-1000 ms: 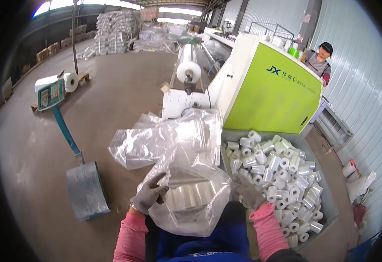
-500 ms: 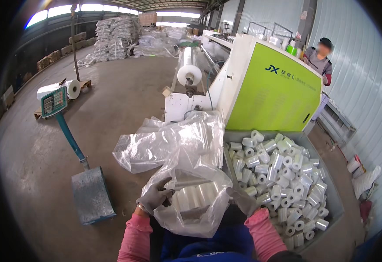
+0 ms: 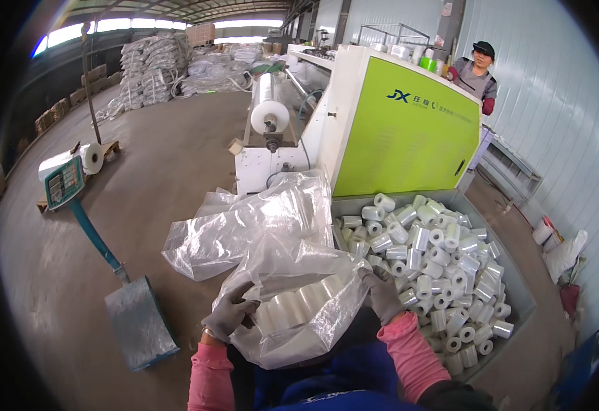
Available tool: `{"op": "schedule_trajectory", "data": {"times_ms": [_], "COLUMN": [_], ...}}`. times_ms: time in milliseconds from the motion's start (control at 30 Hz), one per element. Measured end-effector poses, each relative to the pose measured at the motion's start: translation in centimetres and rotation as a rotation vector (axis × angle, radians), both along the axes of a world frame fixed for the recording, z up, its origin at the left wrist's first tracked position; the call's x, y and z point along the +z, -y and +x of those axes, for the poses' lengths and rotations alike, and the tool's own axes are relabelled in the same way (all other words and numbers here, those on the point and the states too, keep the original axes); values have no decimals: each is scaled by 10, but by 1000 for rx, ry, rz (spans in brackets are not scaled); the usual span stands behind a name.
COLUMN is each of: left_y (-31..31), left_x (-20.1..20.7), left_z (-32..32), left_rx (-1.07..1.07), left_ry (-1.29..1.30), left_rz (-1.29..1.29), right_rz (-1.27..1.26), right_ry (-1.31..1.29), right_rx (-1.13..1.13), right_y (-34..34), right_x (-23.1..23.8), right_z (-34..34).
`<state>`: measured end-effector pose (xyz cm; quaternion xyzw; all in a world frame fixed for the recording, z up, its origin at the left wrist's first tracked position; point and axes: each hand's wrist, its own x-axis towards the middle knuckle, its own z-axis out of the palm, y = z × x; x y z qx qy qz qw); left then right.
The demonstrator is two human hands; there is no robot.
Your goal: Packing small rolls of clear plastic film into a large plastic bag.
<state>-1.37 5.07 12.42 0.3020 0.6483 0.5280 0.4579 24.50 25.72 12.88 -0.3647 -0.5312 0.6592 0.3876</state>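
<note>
A large clear plastic bag (image 3: 313, 346) hangs in front of me, its mouth held apart. Inside it lies a row of several small rolls of clear film (image 3: 291, 309). My left hand (image 3: 229, 314), in a grey glove, grips the bag's left rim with fingers curled. My gloved right hand (image 3: 383, 294) pinches the right rim, close to the bin. More clear plastic sheeting (image 3: 244, 229) spreads away from the bag toward the machine. To the right, a grey bin (image 3: 518, 335) holds a heap of small film rolls (image 3: 443, 274).
A green and white machine (image 3: 402, 130) stands behind the bin, with a large film roll (image 3: 269, 109) on its left. A co-worker (image 3: 474, 79) is behind it. At left stand a platform scale (image 3: 140, 322) and a big roll on a pallet (image 3: 92, 159). Sacks (image 3: 565, 260) lean at the right wall.
My view has turned slightly right. My right hand now holds the bag's rim higher and plainly in sight, and my left hand has shifted a little lower on its side.
</note>
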Motion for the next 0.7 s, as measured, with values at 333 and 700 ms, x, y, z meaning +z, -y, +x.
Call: {"op": "schedule_trajectory", "data": {"times_ms": [333, 700], "left_y": [4, 6], "left_x": [-9, -8], "left_z": [-4, -2], "left_rx": [43, 44], "left_ry": [5, 2], "left_rz": [36, 39], "right_rz": [17, 44], "right_ry": [29, -44], "right_rx": [44, -2], "right_y": [-3, -1], "right_x": [10, 12], "right_z": [2, 10]}}
